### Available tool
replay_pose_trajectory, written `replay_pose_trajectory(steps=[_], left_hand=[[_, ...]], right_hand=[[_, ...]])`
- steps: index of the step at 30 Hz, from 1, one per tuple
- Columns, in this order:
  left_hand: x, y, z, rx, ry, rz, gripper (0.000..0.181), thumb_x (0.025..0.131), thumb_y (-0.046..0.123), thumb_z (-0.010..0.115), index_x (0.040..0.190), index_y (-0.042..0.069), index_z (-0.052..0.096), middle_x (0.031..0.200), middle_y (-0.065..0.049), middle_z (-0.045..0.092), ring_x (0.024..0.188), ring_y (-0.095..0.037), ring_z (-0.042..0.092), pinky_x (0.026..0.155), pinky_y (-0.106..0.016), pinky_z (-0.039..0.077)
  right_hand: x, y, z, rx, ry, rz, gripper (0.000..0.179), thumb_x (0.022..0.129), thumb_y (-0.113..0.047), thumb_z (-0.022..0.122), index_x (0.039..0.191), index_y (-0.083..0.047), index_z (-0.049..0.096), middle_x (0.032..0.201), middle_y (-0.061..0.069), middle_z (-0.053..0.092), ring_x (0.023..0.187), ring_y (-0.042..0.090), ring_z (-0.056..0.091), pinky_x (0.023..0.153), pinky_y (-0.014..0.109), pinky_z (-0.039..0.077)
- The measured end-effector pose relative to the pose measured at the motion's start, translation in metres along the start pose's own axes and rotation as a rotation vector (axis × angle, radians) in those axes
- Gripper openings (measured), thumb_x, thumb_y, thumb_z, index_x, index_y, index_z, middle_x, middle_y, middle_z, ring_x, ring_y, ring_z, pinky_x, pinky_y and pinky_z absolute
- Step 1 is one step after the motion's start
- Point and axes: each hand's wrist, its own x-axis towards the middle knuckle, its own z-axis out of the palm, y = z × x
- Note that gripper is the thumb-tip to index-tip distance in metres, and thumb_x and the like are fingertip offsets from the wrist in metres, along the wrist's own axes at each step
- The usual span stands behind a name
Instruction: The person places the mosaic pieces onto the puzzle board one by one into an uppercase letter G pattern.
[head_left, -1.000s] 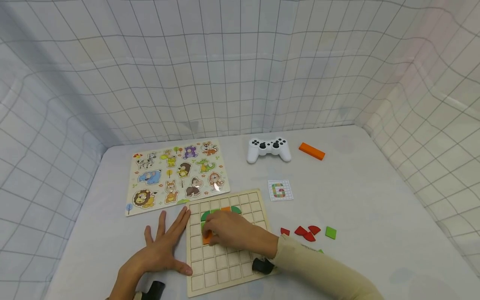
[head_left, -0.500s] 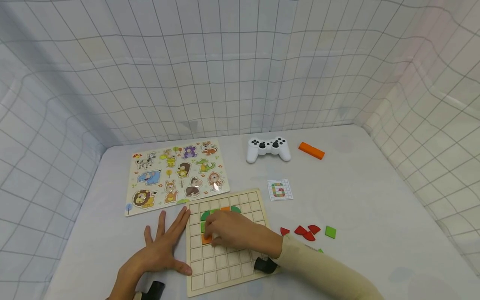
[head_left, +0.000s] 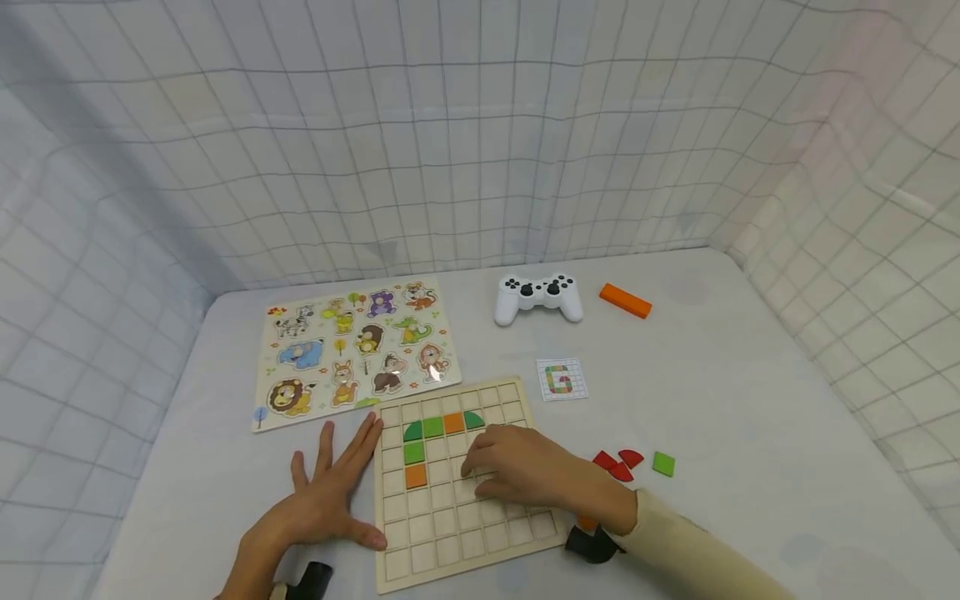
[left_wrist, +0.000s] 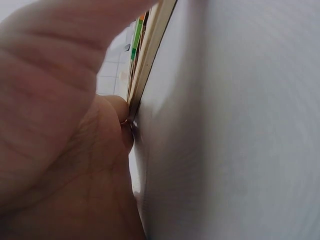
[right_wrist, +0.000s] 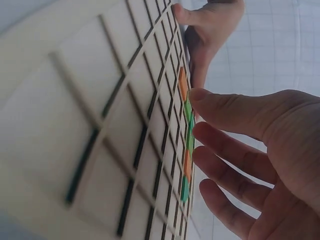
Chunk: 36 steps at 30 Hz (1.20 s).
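A wooden grid board (head_left: 422, 554) lies on the table, with green and orange tiles set in its upper left cells. At the lower end of that row sits an orange square tile (head_left: 416, 476); a light green square tile (head_left: 414, 452) is just above it. My left hand (head_left: 322, 500) rests with spread fingers along the board's left edge, thumb and fingertips at the rim. Over the board's middle right hovers my right hand (head_left: 525, 468), its fingers loosely bent. Nothing shows between thumb and fingers in the right wrist view, where the hand (right_wrist: 280, 150) appears apart from the tiles.
Red quarter-round pieces (head_left: 622, 472) and a green square tile (head_left: 663, 463) lie right of the board. Behind it are a small pattern card (head_left: 562, 379), a white game controller (head_left: 538, 298) and an orange bar (head_left: 626, 301). An animal puzzle (head_left: 352, 354) touches the back left area.
My right hand has let go of the orange square tile, which stays in its cell, and has moved right across the board. The left hand has stayed in place.
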Motion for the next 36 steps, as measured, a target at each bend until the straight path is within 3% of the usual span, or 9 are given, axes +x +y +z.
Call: replay_pose_trajectory(steps=[7,14,19,26,31,36], left_hand=[[0.001,0.002,0.000,0.001,0.000,0.002,0.153,0.047,0.062,0.092,0.162,0.026,-0.001,0.170,-0.008,-0.008,0.142,-0.054,-0.033,0.096,-0.081,-0.025],[0.001,0.004,-0.001,0.005,0.015,0.014,0.152,0.047,0.063,0.091,0.162,0.025,0.000,0.170,-0.009,-0.007,0.142,-0.054,-0.033,0.096,-0.082,-0.024],[0.001,0.005,-0.002,-0.004,0.010,0.012,0.152,0.047,0.061,0.092,0.163,0.024,0.000,0.170,-0.009,-0.007,0.142,-0.054,-0.033,0.096,-0.081,-0.025],[0.002,0.004,-0.001,-0.013,0.010,0.010,0.152,0.047,0.063,0.092,0.163,0.026,0.000,0.170,-0.007,-0.007,0.143,-0.053,-0.033,0.096,-0.081,-0.026],[0.004,-0.007,0.006,0.000,0.050,0.026,0.151,0.045,0.071,0.087,0.162,0.032,-0.001,0.171,0.000,-0.008,0.144,-0.050,-0.034,0.096,-0.081,-0.026],[0.004,-0.012,0.010,0.019,0.077,0.024,0.151,0.043,0.074,0.085,0.162,0.036,-0.001,0.171,0.001,-0.007,0.145,-0.050,-0.032,0.097,-0.081,-0.024]], right_hand=[[-0.038,0.018,0.001,0.045,0.051,0.080,0.018,0.089,-0.028,0.076,0.106,-0.021,0.075,0.108,-0.011,0.070,0.105,0.009,0.061,0.091,0.027,0.053],[-0.077,0.034,-0.005,0.127,0.135,0.149,0.019,0.088,-0.026,0.077,0.107,-0.022,0.073,0.111,-0.014,0.066,0.095,0.005,0.056,0.081,0.022,0.052],[-0.104,0.047,-0.007,0.189,0.187,0.209,0.021,0.087,-0.026,0.079,0.107,-0.021,0.074,0.116,-0.016,0.064,0.101,0.006,0.056,0.085,0.025,0.053],[-0.139,0.068,-0.008,0.129,0.254,0.315,0.023,0.084,-0.021,0.082,0.106,-0.021,0.075,0.119,-0.009,0.064,0.112,0.016,0.058,0.092,0.035,0.056],[-0.155,0.084,-0.006,0.109,0.299,0.374,0.022,0.081,-0.018,0.084,0.099,-0.024,0.074,0.117,-0.007,0.067,0.112,0.018,0.059,0.093,0.041,0.057],[-0.169,0.097,-0.002,0.091,0.346,0.378,0.029,0.077,-0.014,0.087,0.096,-0.029,0.070,0.117,-0.007,0.067,0.112,0.017,0.059,0.092,0.040,0.056]])
